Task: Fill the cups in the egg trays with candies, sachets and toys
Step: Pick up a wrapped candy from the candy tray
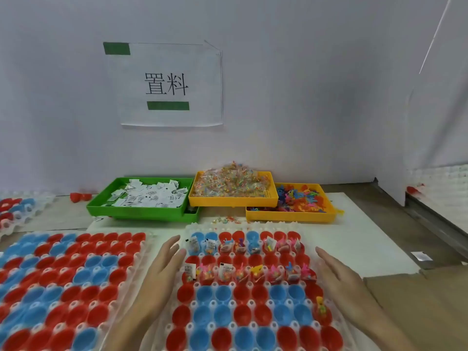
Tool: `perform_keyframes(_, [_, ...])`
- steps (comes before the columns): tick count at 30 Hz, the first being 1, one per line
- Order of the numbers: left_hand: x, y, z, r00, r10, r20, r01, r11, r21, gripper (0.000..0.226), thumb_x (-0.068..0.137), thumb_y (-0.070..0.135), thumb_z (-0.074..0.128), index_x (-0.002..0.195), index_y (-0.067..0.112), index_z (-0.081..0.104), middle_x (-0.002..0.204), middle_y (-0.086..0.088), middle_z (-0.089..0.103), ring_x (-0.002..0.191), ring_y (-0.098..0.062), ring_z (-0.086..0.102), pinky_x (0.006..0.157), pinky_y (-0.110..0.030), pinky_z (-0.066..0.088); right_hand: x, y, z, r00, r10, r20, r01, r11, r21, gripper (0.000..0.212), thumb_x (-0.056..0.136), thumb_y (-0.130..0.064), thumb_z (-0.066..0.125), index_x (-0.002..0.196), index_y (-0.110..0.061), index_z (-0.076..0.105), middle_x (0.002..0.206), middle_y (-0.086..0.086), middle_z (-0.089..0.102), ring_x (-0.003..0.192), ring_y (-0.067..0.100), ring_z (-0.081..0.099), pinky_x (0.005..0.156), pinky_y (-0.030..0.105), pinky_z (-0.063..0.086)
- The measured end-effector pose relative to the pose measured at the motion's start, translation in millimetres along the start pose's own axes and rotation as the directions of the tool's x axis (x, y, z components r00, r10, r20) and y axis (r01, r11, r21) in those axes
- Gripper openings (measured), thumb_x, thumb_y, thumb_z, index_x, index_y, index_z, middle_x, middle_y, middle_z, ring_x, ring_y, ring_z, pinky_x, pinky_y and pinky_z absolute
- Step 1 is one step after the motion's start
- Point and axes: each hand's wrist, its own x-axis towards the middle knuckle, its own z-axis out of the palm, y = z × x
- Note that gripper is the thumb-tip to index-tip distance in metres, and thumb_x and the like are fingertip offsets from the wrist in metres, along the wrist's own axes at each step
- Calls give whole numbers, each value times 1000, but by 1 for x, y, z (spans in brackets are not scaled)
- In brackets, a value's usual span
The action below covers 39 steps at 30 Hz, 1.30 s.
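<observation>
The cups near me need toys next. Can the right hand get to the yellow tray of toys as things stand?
Probably yes: the right hand is open and holds nothing, and nothing stands between it and the toy tray beyond the egg tray.

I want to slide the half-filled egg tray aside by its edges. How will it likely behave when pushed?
The egg tray looks thin and translucent, so it probably flexes rather than staying stiff. The sachets and toys stick up loosely from its cups and may tip out. With both hands flanking it, supporting both edges seems wise.
</observation>
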Motion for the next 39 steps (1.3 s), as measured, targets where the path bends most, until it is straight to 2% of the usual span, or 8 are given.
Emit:
perform_keyframes(4, [9, -4, 7, 995, -90, 44, 96, 978, -185, 36, 103, 29, 46, 138, 32, 50, 136, 12, 48, 127, -8, 43, 101, -28, 32, 14, 3, 6, 999, 36, 29, -37, 998, 42, 55, 102, -45, 42, 153, -24, 35, 153, -6, 44, 120, 1, 42, 100, 22, 38])
perform_keyframes(6, [12, -7, 8, 995, -88, 39, 94, 977, -190, 35, 103, 28, 46, 137, 31, 52, 135, 12, 50, 124, -6, 46, 100, -27, 34, 19, 6, 7, 999, 36, 14, -36, 998, 43, 53, 103, -44, 42, 152, -24, 37, 149, -7, 47, 113, -2, 46, 89, 14, 41])
perform_keyframes(9, [19, -11, 5, 1000, -23, 6, 24, 988, -151, 26, 102, 27, 47, 125, 32, 58, 123, 20, 56, 111, 11, 51, 84, -10, 39, 27, 12, 1, 999, -19, -45, 19, 1000, 4, 48, 103, -42, 43, 146, -23, 47, 143, -9, 53, 116, -1, 47, 98, 18, 37])
perform_keyframes(13, [33, -14, 3, 999, -5, -32, -2, 976, -219, 29, 103, 21, 46, 130, 21, 57, 131, 3, 58, 125, -13, 52, 102, -29, 41, 51, 6, -14, 979, -125, -162, 102, 984, -144, 30, 103, -32, 48, 127, -23, 63, 123, -5, 66, 104, 6, 55, 84, 18, 40])
perform_keyframes(17, [42, -18, 8, 993, -26, -111, -13, 941, -337, 25, 104, 18, 46, 122, 19, 63, 124, 2, 65, 119, -13, 59, 95, -26, 45, 95, -25, -23, 918, -330, -220, 253, 914, -316, 22, 99, -20, 59, 117, -15, 71, 107, -6, 66, 91, 6, 56, 69, 3, 35])
perform_keyframes(23, [54, -24, 10, 982, -8, -191, -65, 925, -374, 27, 102, 5, 42, 110, 9, 68, 112, -7, 71, 109, -19, 66, 93, -34, 51, 162, -61, -15, 912, -401, -82, 305, 799, -519, 17, 96, -16, 64, 104, -10, 77, 104, 3, 74, 85, 11, 57, 77, 23, 40])
perform_keyframes(30, [58, -31, 11, 979, -2, -203, -79, 917, -390, 27, 101, 3, 42, 107, 9, 69, 108, -8, 72, 106, -18, 68, 90, -34, 52, 194, -67, -8, 963, -204, 177, 269, 663, -699, 12, 88, -19, 74, 95, -11, 81, 100, 3, 75, 89, 15, 62, 78, 31, 51])
perform_keyframes(39, [60, -33, 10, 979, -9, -204, -77, 911, -406, 27, 101, 4, 42, 107, 8, 68, 108, -8, 72, 106, -18, 68, 88, -33, 51, 201, -65, -5, 964, -202, 176, 267, 677, -686, 6, 89, -15, 74, 88, -14, 80, 92, 2, 73, 83, 13, 62, 70, 26, 45])
